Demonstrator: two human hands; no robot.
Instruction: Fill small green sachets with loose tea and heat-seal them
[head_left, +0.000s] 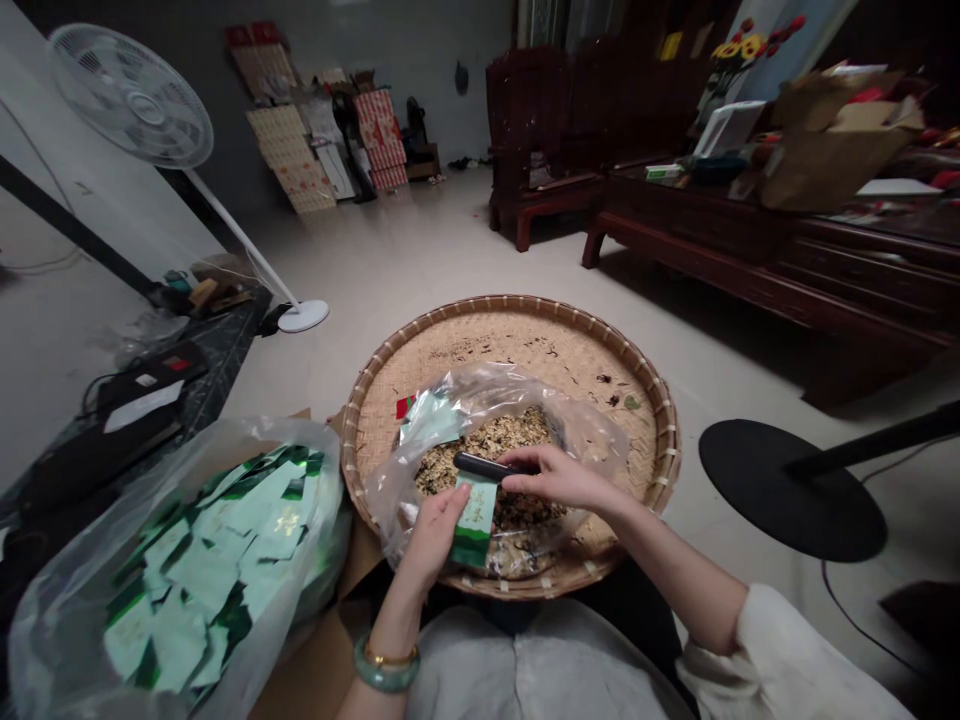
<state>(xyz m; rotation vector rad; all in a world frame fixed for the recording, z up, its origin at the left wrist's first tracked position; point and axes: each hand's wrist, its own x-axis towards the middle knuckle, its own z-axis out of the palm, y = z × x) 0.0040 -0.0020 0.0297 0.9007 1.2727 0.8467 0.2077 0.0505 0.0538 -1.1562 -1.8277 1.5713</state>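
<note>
My left hand (pixel 439 532) is closed on a small green and white packet (pixel 475 520), held upright over a clear plastic bag (pixel 450 420) of loose dried leaves (pixel 499 440). My right hand (pixel 559 476) pinches a dark scoop (pixel 484 466) that lies level just above the packet's open top. The bag rests in a round woven bamboo tray (pixel 525 340) on my lap.
A large clear bag of several green packets (pixel 202 560) sits in a cardboard box at my left. A white standing fan (pixel 135 100) is at far left, a black round stand base (pixel 791 490) at right, dark wooden furniture (pixel 750 250) behind.
</note>
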